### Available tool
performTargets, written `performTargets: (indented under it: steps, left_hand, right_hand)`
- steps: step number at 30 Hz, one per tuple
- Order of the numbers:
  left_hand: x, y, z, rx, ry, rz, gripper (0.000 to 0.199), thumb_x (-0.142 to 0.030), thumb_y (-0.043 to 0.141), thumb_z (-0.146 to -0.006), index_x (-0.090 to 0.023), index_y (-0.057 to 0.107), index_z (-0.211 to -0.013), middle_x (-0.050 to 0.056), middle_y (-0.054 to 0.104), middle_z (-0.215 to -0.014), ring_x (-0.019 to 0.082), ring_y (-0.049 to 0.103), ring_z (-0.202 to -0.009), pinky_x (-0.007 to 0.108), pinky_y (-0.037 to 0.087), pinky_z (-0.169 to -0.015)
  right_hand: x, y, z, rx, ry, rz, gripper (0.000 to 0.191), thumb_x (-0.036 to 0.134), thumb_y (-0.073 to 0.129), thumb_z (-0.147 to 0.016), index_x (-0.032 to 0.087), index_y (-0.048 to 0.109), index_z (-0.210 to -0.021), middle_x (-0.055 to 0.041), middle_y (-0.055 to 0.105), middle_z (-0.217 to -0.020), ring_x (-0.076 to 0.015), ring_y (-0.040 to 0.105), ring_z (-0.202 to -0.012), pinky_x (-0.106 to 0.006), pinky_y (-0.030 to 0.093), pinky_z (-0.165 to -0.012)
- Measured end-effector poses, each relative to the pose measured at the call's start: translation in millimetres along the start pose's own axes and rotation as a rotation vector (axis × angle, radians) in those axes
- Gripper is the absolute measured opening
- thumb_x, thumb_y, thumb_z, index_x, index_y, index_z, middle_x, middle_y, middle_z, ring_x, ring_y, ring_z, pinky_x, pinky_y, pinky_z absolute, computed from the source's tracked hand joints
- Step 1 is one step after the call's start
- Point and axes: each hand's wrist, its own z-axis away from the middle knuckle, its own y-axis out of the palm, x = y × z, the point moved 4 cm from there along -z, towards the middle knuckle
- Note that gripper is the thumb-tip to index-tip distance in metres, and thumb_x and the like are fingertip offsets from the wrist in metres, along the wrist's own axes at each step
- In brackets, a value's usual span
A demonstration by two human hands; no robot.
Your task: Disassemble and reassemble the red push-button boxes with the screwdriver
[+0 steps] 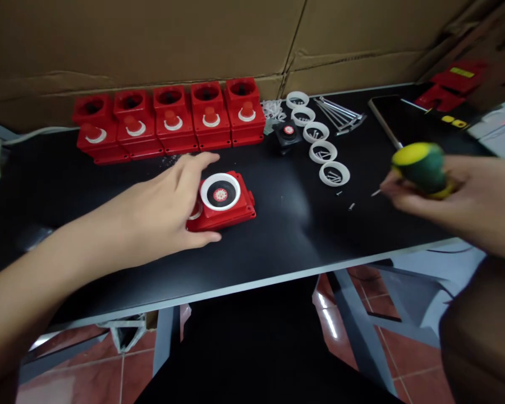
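Observation:
My left hand reaches around the left end of a red plastic box, thumb on the near side and fingers on the far side. On top of the box sits a white ring around a black disc with a red-and-white centre. Off to the right, my right hand is closed on a screwdriver with a yellow and green handle, blurred by motion. A thin pale metal piece shows at its fingertips; whether it is a screw or the blade I cannot tell.
Several red housings stand in a row at the back left. White rings holding screws run down the middle right, with loose screws nearby. Long metal rods, a black part and a phone lie behind.

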Motion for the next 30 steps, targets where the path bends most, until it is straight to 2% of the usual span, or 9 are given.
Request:
performTargets:
  steps: [4, 6, 8, 10, 13, 17, 23, 27, 30]
  left_hand:
    - [20, -0.5, 16, -0.039, -0.026, -0.052, 0.106, -0.077, 0.077, -0.110, -0.023, 0.036, -0.191, 0.023, 0.076, -0.166, 0.053, 0.085, -0.131, 0.067, 0.077, -0.103]
    - [25, 3.4, 18, -0.042, -0.020, -0.037, 0.110, -0.080, 0.079, -0.108, -0.022, 0.036, -0.191, 0.024, 0.079, -0.159, 0.052, 0.086, -0.124, 0.066, 0.077, -0.100]
    - [28, 7.9, 19, -0.064, -0.003, -0.033, 0.112, -0.081, 0.081, -0.107, -0.022, 0.037, -0.191, 0.024, 0.077, -0.161, 0.052, 0.085, -0.127, 0.066, 0.077, -0.103]
    - [30, 12.2, 20, -0.104, 0.014, -0.050, 0.106, -0.077, 0.081, -0.109, -0.023, 0.039, -0.190, 0.023, 0.075, -0.164, 0.052, 0.082, -0.133, 0.065, 0.076, -0.106]
    - [29, 18.6, 21, -0.143, 0.053, -0.072, 0.095, -0.067, 0.079, -0.113, -0.024, 0.039, -0.188, 0.021, 0.074, -0.162, 0.049, 0.079, -0.136, 0.063, 0.077, -0.106]
    - [25, 22.4, 21, -0.162, 0.082, -0.080, 0.090, -0.058, 0.079, -0.114, -0.023, 0.038, -0.187, 0.020, 0.072, -0.168, 0.048, 0.077, -0.138, 0.064, 0.075, -0.109]
    - [19, 21.5, 20, -0.161, 0.076, -0.073, 0.087, -0.056, 0.076, -0.115, -0.021, 0.039, -0.184, 0.024, 0.071, -0.170, 0.051, 0.077, -0.141, 0.071, 0.076, -0.110]
    - [17, 23.1, 20, -0.145, 0.041, -0.067, 0.085, -0.057, 0.075, -0.115, -0.022, 0.040, -0.184, 0.024, 0.069, -0.172, 0.051, 0.076, -0.145, 0.072, 0.074, -0.116]
    - [15, 21.8, 22, -0.137, 0.029, -0.072, 0.095, -0.062, 0.081, -0.111, -0.019, 0.039, -0.185, 0.025, 0.069, -0.170, 0.052, 0.076, -0.148, 0.072, 0.073, -0.121]
  right_hand:
    - [8, 27, 14, 0.173, 0.221, -0.077, 0.108, 0.128, 0.063, -0.049, 0.027, 0.079, -0.085, -0.0068, 0.069, -0.072, -0.0258, 0.058, -0.069, -0.043, 0.043, -0.071]
    - [10, 30, 15, 0.185, 0.283, -0.078, 0.114, 0.130, 0.059, -0.043, 0.026, 0.080, -0.087, -0.0073, 0.070, -0.073, -0.0261, 0.057, -0.069, -0.044, 0.043, -0.071]
    - [10, 29, 17, 0.173, 0.333, -0.054, 0.118, 0.132, 0.054, -0.040, 0.027, 0.080, -0.089, -0.0053, 0.064, -0.067, -0.0254, 0.053, -0.066, -0.045, 0.042, -0.069]
    - [9, 28, 19, 0.135, 0.337, -0.037, 0.119, 0.133, 0.052, -0.040, 0.028, 0.079, -0.089, -0.0044, 0.060, -0.066, -0.0258, 0.051, -0.066, -0.046, 0.043, -0.070]
    - [8, 29, 24, 0.066, 0.285, -0.040, 0.115, 0.132, 0.057, -0.042, 0.029, 0.078, -0.091, -0.0085, 0.068, -0.074, -0.0285, 0.056, -0.070, -0.048, 0.046, -0.073]
    - [8, 36, 29, 0.009, 0.252, -0.037, 0.103, 0.128, 0.058, -0.055, 0.033, 0.076, -0.090, -0.0097, 0.068, -0.072, -0.0300, 0.055, -0.067, -0.050, 0.044, -0.071]
    - [14, 45, 25, 0.007, 0.240, -0.046, 0.102, 0.129, 0.059, -0.059, 0.032, 0.074, -0.089, -0.0049, 0.057, -0.063, -0.0286, 0.051, -0.062, -0.047, 0.039, -0.068]
    - [25, 48, 19, -0.016, 0.226, -0.054, 0.103, 0.130, 0.057, -0.057, 0.032, 0.071, -0.083, -0.0032, 0.056, -0.058, -0.0271, 0.050, -0.059, -0.046, 0.041, -0.068]
    - [30, 47, 14, -0.041, 0.207, -0.050, 0.097, 0.126, 0.059, -0.058, 0.031, 0.069, -0.080, -0.0028, 0.056, -0.058, -0.0263, 0.053, -0.060, -0.046, 0.043, -0.068]
